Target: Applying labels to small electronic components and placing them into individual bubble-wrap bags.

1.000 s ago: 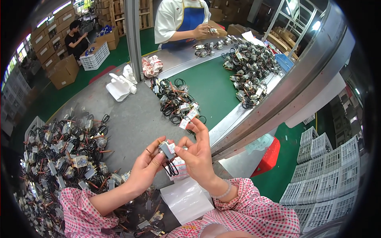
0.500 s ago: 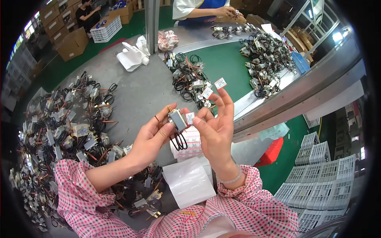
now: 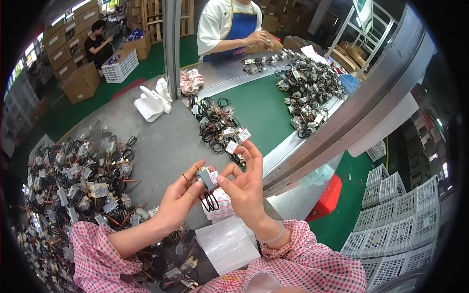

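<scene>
My left hand [image 3: 178,200] pinches a small grey box-shaped part [image 3: 207,180], apparently a thermostat, with a coiled black lead [image 3: 210,201] hanging below it. My right hand [image 3: 244,195] presses a small white label [image 3: 214,177] against the part's right side with thumb and forefinger. Two more red-and-white labels, a nearer one [image 3: 231,146] and a farther one [image 3: 244,134], cling to its other, raised fingertips. Beneath the hands lies a printed label sheet [image 3: 221,205], partly covered, and nearer me a glossy white sheet [image 3: 227,248].
A large heap of similar parts [image 3: 73,195] covers the left of the grey table [image 3: 151,141]. Smaller piles lie ahead [image 3: 215,122] and beyond the green belt [image 3: 264,102]. A metal post [image 3: 172,49] and slanted rail [image 3: 342,107] border the workplace. A co-worker [image 3: 229,29] handles parts across.
The label between my right thumb and forefinger has moved from just beside the part onto its side. My view has tilted up, showing more of the co-worker.
</scene>
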The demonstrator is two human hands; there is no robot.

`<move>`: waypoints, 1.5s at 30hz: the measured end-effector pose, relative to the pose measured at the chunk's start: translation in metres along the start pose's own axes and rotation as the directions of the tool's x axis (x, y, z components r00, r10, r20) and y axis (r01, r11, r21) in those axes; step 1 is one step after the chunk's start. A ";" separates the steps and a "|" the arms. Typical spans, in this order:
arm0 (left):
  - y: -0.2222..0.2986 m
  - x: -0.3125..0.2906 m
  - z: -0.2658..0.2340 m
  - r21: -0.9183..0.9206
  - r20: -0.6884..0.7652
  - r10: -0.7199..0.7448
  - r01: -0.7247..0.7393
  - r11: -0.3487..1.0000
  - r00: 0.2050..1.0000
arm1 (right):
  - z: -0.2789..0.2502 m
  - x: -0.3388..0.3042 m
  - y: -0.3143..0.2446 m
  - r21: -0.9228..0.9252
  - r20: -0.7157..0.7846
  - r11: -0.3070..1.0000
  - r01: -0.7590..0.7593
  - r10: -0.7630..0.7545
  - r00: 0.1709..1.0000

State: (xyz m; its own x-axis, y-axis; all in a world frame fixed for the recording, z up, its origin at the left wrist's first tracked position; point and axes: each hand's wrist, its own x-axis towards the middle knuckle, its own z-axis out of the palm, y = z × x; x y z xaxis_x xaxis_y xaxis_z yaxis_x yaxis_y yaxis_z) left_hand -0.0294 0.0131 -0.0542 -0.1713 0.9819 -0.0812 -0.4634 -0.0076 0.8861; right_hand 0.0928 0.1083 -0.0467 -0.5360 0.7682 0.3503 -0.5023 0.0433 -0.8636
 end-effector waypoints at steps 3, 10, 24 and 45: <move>0.002 0.001 -0.002 0.029 0.008 -0.022 0.022 0.999 1.000 | 0.000 0.001 0.001 -0.017 0.000 1.000 -0.004 0.004 1.000; 0.001 0.002 0.000 0.020 0.008 -0.011 0.011 1.000 1.000 | -0.001 0.003 -0.002 -0.009 -0.003 1.000 0.002 -0.002 1.000; 0.006 0.003 -0.001 0.022 0.021 -0.022 0.022 1.000 1.000 | 0.000 0.005 -0.004 -0.011 -0.011 1.000 -0.004 0.004 1.000; 0.002 0.002 0.002 -0.005 0.011 -0.004 0.004 1.000 1.000 | 0.006 0.002 -0.005 0.003 -0.089 1.000 -0.006 0.006 0.996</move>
State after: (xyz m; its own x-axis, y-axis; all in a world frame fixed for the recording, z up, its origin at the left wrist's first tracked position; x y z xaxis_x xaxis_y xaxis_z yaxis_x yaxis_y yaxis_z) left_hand -0.0286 0.0150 -0.0518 -0.1600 0.9839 -0.0801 -0.4689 -0.0044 0.8833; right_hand 0.0901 0.1064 -0.0398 -0.4762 0.8223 0.3115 -0.5015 0.0370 -0.8644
